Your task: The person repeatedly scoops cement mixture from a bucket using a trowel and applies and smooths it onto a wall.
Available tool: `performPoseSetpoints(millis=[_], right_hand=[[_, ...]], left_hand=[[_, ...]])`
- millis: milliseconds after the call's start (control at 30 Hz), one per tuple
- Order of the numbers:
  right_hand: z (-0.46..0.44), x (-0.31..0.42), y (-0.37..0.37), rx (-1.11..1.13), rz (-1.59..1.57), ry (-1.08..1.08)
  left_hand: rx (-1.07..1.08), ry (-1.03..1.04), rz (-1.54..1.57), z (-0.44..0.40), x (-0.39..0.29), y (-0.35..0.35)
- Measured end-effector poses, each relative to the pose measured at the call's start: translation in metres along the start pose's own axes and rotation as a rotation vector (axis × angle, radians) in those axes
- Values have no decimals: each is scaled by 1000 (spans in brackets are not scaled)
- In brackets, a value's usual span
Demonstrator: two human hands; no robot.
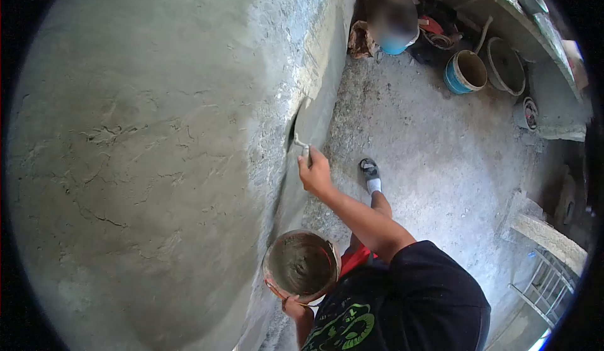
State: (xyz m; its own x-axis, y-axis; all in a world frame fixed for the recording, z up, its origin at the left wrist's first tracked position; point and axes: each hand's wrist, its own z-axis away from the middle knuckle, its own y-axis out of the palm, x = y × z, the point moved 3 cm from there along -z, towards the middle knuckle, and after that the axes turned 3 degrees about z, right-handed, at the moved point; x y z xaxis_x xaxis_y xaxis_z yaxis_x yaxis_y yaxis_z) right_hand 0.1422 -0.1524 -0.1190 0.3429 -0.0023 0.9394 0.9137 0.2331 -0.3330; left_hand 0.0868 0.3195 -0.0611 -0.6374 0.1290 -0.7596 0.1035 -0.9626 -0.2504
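My right hand is wrapped round the handle of a trowel, whose blade lies edge-on along the wall's corner. Beside it the grey plastered wall fills the left of the view, smooth in places, cracked and rough in others, with a paler strip near the corner. Low in the middle, my left hand grips the rim of a round bucket that holds wet grey mortar. The bucket is close to the wall and in front of my body.
A blue bucket, a round basin and a small pail stand at the upper right. A blurred shape over another blue container is near the top. A metal rack lies at the lower right.
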Motion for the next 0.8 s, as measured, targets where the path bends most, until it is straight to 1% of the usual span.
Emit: performPoseSetpoints(millis=[67,100,167,200,233,267,300,367,400,433,467,500,533,567,600,633,667,700,733,767,800], right_hand=[[30,15,-8,-34,26,-128],[41,20,-18,-39,30,-130],[62,32,-42,68,-106,-155],[64,36,-52,118,-128,-88],[62,28,-45,120,-132,-87],[53,13,-36,48,-96,-55],[41,4,-32,-25,-59,-25],[22,11,-20,-23,-50,7],[21,15,-9,0,14,-51],[22,15,1,18,75,-107],[38,13,8,17,63,-148],[61,10,4,76,32,-196],[86,6,-5,133,3,-243],[111,5,-20,208,-25,-218],[130,4,-35,286,-55,-192],[133,-4,-47,284,-54,-194],[133,-12,-57,261,-72,-151],[133,-16,-61,241,-93,-105],[114,-16,-65,216,-91,13],[87,-15,-61,139,-120,47],[58,-16,-54,61,-148,79]], left_hand=[[0,-49,73,0,3,0],[6,-52,73,-2,6,3],[36,-13,130,-1,5,4],[38,-12,132,-1,4,5],[-4,-11,71,-1,2,0],[-45,-11,13,1,-1,0],[-45,-10,18,5,-3,2],[13,12,45,16,-11,13],[12,12,47,26,-17,19],[56,18,85,36,-25,28],[103,23,123,41,-28,34],[105,25,117,30,-18,23],[31,14,84,11,2,2],[-37,1,61,-1,16,-5],[-31,-2,64,2,15,-1],[25,-7,87,10,5,6],[82,-8,112,13,-1,13],[80,-1,115,11,-1,11],[21,-2,15,9,2,7],[-38,-4,-85,7,5,3],[-37,-1,-81,9,5,5]])
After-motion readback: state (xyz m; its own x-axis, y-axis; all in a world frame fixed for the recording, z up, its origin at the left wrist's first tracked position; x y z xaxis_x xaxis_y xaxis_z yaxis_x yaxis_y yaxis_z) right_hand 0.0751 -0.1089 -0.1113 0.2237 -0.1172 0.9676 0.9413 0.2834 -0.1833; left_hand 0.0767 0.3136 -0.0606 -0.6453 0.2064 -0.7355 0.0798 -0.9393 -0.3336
